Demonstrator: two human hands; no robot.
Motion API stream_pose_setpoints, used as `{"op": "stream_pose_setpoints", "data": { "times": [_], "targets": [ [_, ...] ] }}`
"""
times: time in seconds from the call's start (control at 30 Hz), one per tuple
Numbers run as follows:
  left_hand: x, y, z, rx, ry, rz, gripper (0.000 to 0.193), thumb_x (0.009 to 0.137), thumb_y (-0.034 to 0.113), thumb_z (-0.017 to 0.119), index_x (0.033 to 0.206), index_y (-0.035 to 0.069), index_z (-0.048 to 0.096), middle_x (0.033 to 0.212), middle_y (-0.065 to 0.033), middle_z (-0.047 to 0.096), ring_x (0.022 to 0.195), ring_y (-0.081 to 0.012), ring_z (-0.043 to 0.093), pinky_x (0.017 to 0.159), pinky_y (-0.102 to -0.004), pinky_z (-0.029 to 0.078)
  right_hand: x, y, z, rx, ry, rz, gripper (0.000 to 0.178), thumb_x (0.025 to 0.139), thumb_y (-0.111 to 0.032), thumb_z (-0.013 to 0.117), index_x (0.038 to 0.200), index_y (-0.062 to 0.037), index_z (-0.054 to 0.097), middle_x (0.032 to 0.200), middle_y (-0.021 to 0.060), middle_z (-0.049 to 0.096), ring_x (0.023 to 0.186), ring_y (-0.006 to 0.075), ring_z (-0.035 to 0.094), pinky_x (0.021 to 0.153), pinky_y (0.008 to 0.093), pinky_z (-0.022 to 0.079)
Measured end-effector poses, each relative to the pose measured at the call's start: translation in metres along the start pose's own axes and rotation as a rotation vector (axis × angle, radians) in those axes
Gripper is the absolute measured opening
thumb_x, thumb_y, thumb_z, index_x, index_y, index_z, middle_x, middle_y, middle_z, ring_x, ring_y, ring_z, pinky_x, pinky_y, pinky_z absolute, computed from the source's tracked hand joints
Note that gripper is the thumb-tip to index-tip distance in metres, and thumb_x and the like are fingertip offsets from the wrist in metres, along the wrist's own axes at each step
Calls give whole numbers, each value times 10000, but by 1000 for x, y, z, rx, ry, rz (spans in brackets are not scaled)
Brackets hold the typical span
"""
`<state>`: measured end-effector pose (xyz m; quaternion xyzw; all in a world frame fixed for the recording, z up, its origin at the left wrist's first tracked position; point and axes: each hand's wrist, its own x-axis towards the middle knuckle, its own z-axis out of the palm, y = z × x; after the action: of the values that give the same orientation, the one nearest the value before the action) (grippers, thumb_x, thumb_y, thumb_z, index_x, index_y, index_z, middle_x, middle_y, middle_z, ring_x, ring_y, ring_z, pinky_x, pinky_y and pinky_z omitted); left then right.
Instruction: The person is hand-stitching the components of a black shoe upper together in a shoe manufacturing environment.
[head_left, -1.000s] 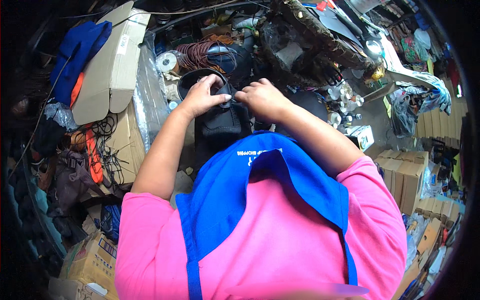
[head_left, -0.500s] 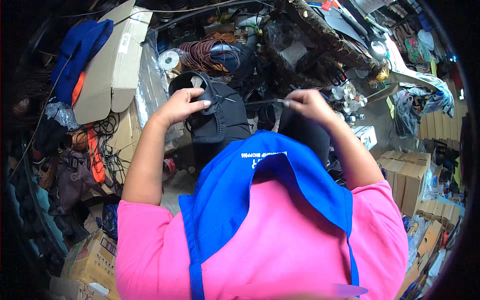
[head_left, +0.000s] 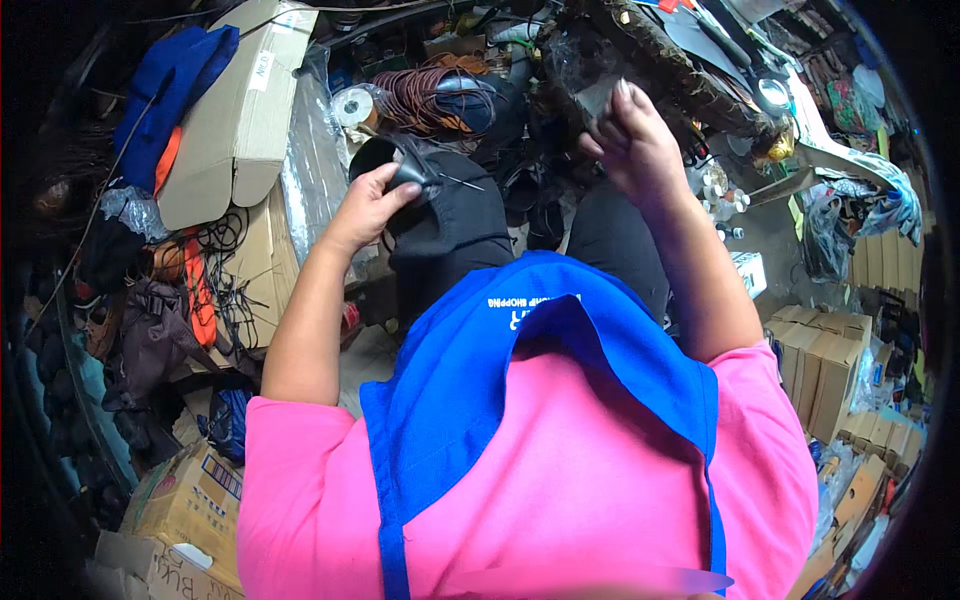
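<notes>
My left hand (head_left: 368, 212) grips the rim of a black shoe (head_left: 418, 172) resting over my left knee, thumb on top and fingers partly hidden in its opening. A thin, needle-like metal piece (head_left: 462, 183) sticks out of the shoe's side, pointing right. Farther out, my right hand (head_left: 642, 145) is raised above and beyond my right knee, apart from the shoe. Its fingers are curled together; whatever they pinch is too small or blurred to make out.
Beyond the shoe lie a coil of brown cord (head_left: 440, 98) and a thread spool (head_left: 354, 107). Cardboard (head_left: 225, 150) leans at the left. Small bottles (head_left: 722, 190) stand right of my right arm, with stacked boxes (head_left: 822, 345) nearer. A rough-edged block (head_left: 690, 75) is at the far right.
My right hand has swung up and away from beside the shoe, where a thin dark strand stretched toward it. The shoe has tilted in my left hand, which keeps its grip.
</notes>
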<state>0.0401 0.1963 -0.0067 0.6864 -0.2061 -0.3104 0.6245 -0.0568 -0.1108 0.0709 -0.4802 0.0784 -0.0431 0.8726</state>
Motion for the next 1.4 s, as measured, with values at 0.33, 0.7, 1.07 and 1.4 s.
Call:
{"op": "stream_pose_setpoints", "data": {
  "times": [0.33,0.7,1.07,1.4],
  "targets": [
    [8,32,26,889,132,183,348,739,287,709,894,-11,619,791,-165,622,716,-241,591,672,-342,460,-53,11,-83,-927,-197,500,408,844,-218,667,1199,-36,579,1043,32,632,984,101,554,905,273,410],
    [-18,69,34,130,266,181,164,855,88,557,714,4,566,632,53,470,595,-37,395,523,-234,330,-11,-11,18,-1339,28,-434,339,788,-289,692,661,12,598,618,126,534,572,257,550,534,364,420],
    [-26,98,55,99,201,173,187,863,133,614,726,10,582,639,54,490,581,-20,395,512,-217,328,2,42,58,-1287,-138,-671,184,781,-198,667,882,-45,656,815,95,614,775,267,592,767,348,428],
    [37,51,22,500,657,417,269,820,160,658,636,17,522,566,2,451,562,-71,364,491,-286,353,-9,34,85,-684,-347,-143,213,893,-204,549,828,-17,627,783,103,647,757,197,622,762,333,480]
  ]
}}
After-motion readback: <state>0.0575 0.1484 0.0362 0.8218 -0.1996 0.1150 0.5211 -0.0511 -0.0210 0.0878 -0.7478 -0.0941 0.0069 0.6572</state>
